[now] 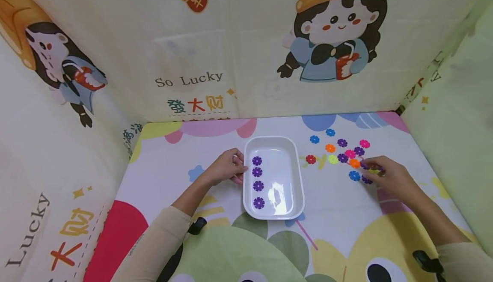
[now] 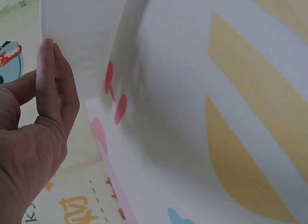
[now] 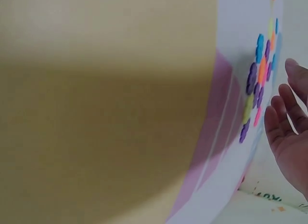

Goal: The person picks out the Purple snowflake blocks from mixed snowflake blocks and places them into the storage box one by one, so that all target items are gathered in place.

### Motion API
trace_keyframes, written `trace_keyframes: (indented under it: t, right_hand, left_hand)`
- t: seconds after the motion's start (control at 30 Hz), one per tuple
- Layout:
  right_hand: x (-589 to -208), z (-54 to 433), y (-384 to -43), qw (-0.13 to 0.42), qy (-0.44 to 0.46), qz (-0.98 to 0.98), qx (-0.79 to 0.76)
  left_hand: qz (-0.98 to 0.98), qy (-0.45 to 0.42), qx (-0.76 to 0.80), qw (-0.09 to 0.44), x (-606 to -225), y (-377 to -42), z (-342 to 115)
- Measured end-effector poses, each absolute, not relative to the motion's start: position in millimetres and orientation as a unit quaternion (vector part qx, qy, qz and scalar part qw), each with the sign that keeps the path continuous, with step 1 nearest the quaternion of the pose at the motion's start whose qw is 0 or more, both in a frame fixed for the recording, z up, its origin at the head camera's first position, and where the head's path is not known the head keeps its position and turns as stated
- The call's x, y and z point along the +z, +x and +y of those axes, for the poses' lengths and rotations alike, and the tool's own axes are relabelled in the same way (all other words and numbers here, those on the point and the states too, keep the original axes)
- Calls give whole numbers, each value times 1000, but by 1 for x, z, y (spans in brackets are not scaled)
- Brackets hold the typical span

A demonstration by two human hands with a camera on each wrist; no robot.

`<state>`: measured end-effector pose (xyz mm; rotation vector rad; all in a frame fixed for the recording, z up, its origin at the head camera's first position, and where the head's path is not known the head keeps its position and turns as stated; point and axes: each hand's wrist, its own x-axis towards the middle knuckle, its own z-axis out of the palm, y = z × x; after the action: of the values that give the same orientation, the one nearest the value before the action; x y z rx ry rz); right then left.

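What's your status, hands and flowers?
Left hand grips white tray. Right hand at loose flowers, hiding some from head view. Four purple flowers inside tray.

At the frame's left, the left hand (image 2: 43, 137) pinches the edge of a white tray (image 2: 84, 41) at upper left. Yellow stripes (image 2: 257, 86) cross the tablecloth (image 2: 171, 98) at right; pink shapes (image 2: 121, 109) lie left of centre.

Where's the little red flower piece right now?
In the head view, the red flower piece lies on the patterned table, just right of the white tray, between it and the yellow-green flower piece.
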<state>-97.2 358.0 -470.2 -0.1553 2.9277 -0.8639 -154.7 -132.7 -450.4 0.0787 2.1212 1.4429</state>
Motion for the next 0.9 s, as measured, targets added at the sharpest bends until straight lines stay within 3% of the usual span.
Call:
trace_keyframes:
  t: [0.37,0.9]
  right_hand:
    - [-488,378,-98,37,-93,964,-247]
    - [-492,380,-99,53,-86,967,-232]
  left_hand:
    - [791,34,539,286,-451,-155,-133]
    - [793,30,537,286,-452,-156,-133]
